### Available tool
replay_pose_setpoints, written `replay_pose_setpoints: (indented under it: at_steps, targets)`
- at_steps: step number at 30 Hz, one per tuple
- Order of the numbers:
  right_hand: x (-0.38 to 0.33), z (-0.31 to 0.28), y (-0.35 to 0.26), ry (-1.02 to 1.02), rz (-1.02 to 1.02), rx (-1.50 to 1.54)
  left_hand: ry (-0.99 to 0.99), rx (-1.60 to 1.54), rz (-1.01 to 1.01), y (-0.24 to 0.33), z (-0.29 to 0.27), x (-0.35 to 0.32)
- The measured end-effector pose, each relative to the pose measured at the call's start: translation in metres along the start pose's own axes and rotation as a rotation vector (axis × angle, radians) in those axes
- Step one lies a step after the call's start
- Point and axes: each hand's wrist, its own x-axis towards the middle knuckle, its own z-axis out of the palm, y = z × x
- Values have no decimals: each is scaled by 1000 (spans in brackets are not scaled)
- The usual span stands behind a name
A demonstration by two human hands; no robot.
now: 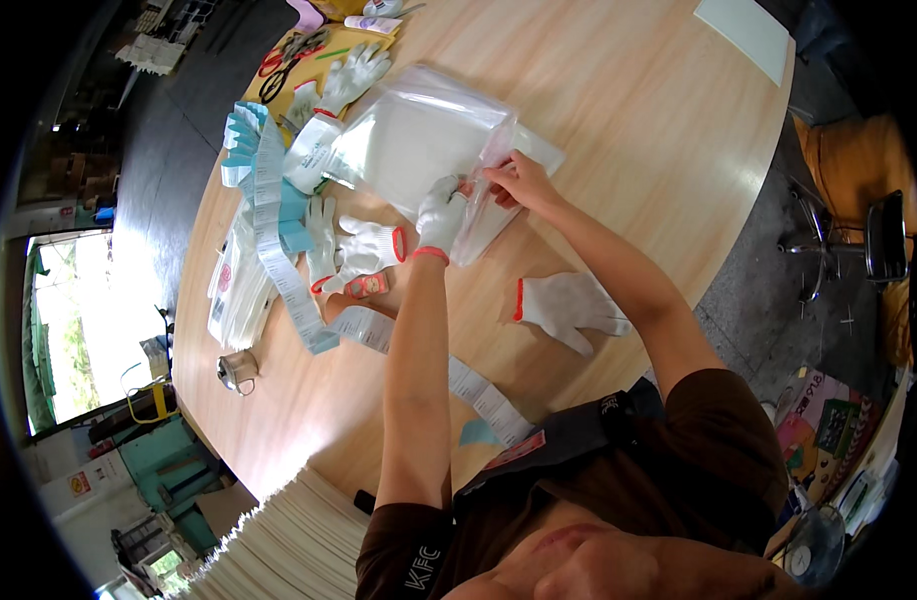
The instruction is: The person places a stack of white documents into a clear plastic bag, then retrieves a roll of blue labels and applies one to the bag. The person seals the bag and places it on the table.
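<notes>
Pinching glossy, creased clear plastic (pixel 428 132), the right hand (pixel 525 183) faces the left hand (pixel 441 213), whose grip is unclear.

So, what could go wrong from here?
The clear plastic looks thin, so it might crease or tear where the right hand pinches it beside the gloved left hand.
The long label strip passes beneath the left forearm, which could drag it.
The metal cup stands near the table's edge; a bump might tip it off.
</notes>
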Motion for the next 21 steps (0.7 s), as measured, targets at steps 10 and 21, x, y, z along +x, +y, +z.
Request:
replay_pose_setpoints:
  at_steps: [10,21]
  targets:
    - [-21,-20,12,31,110,275,10,-43,-94,4,-3,0]
    - [-16,-9,3,-21,134,134,-179,-141,-26,0,-7,3]
